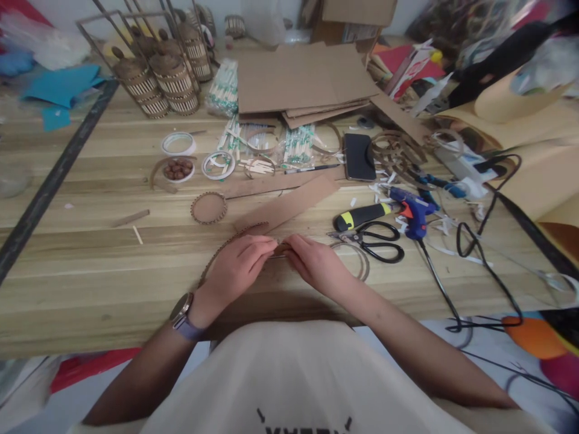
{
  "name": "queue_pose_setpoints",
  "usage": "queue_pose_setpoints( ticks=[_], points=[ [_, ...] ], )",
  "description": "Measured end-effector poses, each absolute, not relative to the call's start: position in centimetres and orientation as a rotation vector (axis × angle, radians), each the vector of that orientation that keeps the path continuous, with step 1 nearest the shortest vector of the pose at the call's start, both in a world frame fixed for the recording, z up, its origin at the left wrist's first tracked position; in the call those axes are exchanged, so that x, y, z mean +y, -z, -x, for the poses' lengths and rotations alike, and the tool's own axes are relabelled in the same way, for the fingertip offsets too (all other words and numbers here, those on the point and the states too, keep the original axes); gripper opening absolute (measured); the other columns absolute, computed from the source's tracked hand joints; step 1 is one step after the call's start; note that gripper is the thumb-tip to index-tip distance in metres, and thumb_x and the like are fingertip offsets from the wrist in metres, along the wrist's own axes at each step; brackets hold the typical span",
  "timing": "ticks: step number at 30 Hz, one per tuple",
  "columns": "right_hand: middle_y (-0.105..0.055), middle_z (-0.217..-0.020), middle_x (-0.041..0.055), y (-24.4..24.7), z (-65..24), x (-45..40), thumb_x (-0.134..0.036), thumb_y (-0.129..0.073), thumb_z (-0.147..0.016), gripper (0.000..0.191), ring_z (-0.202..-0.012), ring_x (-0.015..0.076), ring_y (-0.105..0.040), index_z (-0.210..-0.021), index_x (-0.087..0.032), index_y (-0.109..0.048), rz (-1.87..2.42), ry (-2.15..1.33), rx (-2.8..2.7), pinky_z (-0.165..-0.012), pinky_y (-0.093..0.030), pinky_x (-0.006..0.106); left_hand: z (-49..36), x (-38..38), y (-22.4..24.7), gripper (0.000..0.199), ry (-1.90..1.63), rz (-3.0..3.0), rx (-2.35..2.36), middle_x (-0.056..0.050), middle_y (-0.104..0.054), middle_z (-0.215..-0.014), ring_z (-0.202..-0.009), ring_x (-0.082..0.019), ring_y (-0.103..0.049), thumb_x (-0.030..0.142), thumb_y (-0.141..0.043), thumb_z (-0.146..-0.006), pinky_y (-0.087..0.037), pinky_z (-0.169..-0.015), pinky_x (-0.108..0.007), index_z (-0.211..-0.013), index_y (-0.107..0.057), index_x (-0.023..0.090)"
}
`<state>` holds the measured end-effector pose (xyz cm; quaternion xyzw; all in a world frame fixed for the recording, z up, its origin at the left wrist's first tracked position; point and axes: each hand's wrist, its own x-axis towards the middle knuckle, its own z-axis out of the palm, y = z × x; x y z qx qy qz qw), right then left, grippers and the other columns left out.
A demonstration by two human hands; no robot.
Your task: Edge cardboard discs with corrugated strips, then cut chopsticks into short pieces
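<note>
Near the table's front edge, my left hand (239, 262) and my right hand (312, 259) meet almost fingertip to fingertip, both with fingers closed. Between them is a small piece, mostly hidden by the fingers. A curved corrugated cardboard strip (215, 258) arcs out from behind my left hand. Just beyond the hands lies a flat cardboard strip (289, 205), and a round cardboard disc with a ridged rim (208, 208) is to its left. Beside my right hand are a thin ring (363, 265) and black-handled scissors (382, 242).
A blue glue gun (415, 211) with a trailing cord, a yellow-black cutter (364, 216) and a phone (359, 157) lie to the right. Further back are stacked cardboard (303, 78), a bowl of brown beads (180, 170), tape rolls and small lantern-like models (174, 81).
</note>
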<state>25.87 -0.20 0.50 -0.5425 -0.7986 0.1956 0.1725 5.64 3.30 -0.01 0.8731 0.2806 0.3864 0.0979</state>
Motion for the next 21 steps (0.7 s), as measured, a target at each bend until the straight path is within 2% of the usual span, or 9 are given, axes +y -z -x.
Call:
queue_pose_setpoints(
  ticks=[4,9,13,17,21],
  points=[
    [-0.067,-0.092,0.0062,-0.5,-25.8,-0.3,-0.018,-0.044,-0.098,0.013,-0.076,0.0184,-0.063,-0.103,-0.019,-0.057,1.543,-0.629,-2.258,-0.065,-0.042,0.027,-5.5,3.4,0.4,0.016,-1.136,-2.615,0.807,-0.007,-0.076,-0.097,-0.091,-0.017,-0.073,0.009,-0.055,-0.093,-0.06,-0.083,-0.027,-0.101,-0.067,0.017],
    [-0.067,-0.107,0.0115,-0.8,-28.1,-0.7,-0.022,-0.056,-0.094,0.03,-0.096,0.0232,-0.063,-0.124,-0.015,-0.054,1.513,-0.615,-2.207,-0.081,-0.049,0.034,-5.3,3.2,0.3,0.017,-1.128,-2.646,0.827,-0.007,-0.077,-0.099,-0.091,-0.017,-0.073,0.011,-0.055,-0.094,-0.059,-0.084,-0.026,-0.102,-0.069,0.017],
    [-0.067,-0.104,0.0123,-1.5,-30.6,-1.2,-0.03,-0.066,-0.089,0.027,-0.099,0.0301,-0.059,-0.112,-0.016,-0.064,1.802,-0.409,-2.32,-0.084,-0.044,0.041,-5.2,3.1,0.6,0.019,-1.122,-2.625,0.838,-0.006,-0.077,-0.102,-0.091,-0.017,-0.074,0.011,-0.055,-0.094,-0.059,-0.084,-0.026,-0.104,-0.07,0.019],
    [-0.067,-0.102,0.0096,-1.9,-31.1,-1.3,-0.023,-0.062,-0.09,0.015,-0.097,0.029,-0.056,-0.103,-0.02,-0.068,1.972,-0.367,-2.374,-0.081,-0.039,0.039,-5.3,3.0,0.8,0.018,-1.199,-2.513,0.947,-0.004,-0.078,-0.101,-0.092,-0.016,-0.074,0.009,-0.06,-0.091,-0.059,-0.084,-0.026,-0.101,-0.069,0.021],
    [-0.067,-0.099,0.0086,-1.7,-31.0,-1.1,-0.019,-0.059,-0.09,0.012,-0.096,0.028,-0.056,-0.097,-0.02,-0.069,1.975,-0.339,-2.369,-0.08,-0.036,0.037,-5.6,2.8,0.5,0.009,-1.335,-2.146,1.244,-0.002,-0.078,-0.095,-0.087,-0.017,-0.074,0.017,-0.07,-0.086,-0.06,-0.078,-0.027,-0.094,-0.069,0.021]
  ],
)
